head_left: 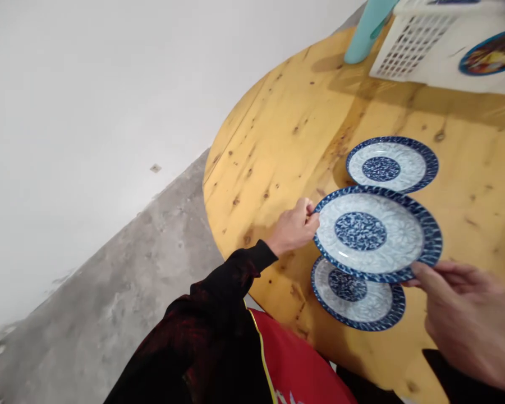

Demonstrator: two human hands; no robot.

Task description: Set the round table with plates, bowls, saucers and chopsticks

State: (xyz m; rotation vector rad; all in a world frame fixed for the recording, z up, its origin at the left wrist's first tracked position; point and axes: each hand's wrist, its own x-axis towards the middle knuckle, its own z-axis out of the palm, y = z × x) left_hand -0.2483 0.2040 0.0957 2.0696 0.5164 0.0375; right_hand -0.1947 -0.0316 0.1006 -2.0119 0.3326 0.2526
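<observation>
Held plate (362, 230) located right of the frame's centre, grasped by both hands; left hand (294, 227) pinches the rim at its left end, fingers curled; right hand (473, 314), lower right of the frame, grips the lower-right rim, thumb uppermost; second plate (391, 163) lies on the table (269, 146) just above it in the frame, third plate (357, 297) just below, both partly hidden; contact between plates cannot be determined; basket (437, 62) stands upper right.
</observation>
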